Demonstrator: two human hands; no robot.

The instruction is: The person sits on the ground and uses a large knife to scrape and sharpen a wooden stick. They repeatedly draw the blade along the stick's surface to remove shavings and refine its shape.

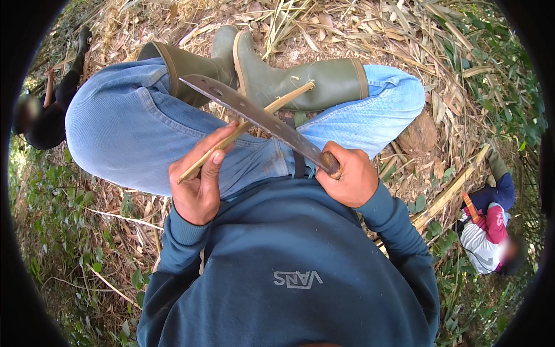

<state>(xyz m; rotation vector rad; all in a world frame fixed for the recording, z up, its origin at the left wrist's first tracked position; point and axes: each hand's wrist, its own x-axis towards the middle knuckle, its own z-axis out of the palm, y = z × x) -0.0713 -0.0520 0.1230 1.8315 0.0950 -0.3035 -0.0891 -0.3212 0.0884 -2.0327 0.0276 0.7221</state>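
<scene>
My right hand [350, 176] is closed round the short wooden handle of a machete [277, 127]. Its long dark blade, with several holes near the far end, slants up and to the left across my lap. A thin split bamboo stick [215, 149] lies between the thumb and fingers of my left hand [199, 182]. The stick slants up and to the right, passing the blade near its middle, and its far end is over a boot. Whether the blade's edge presses into the stick, I cannot tell.
I sit with legs crossed, in jeans [124, 130] and green rubber boots [300, 84]. Dry leaves and bamboo strips [289, 29] litter the ground. A long bamboo piece [457, 185] lies at the right, near a seated person [488, 231]. Another person [52, 110] is at the far left.
</scene>
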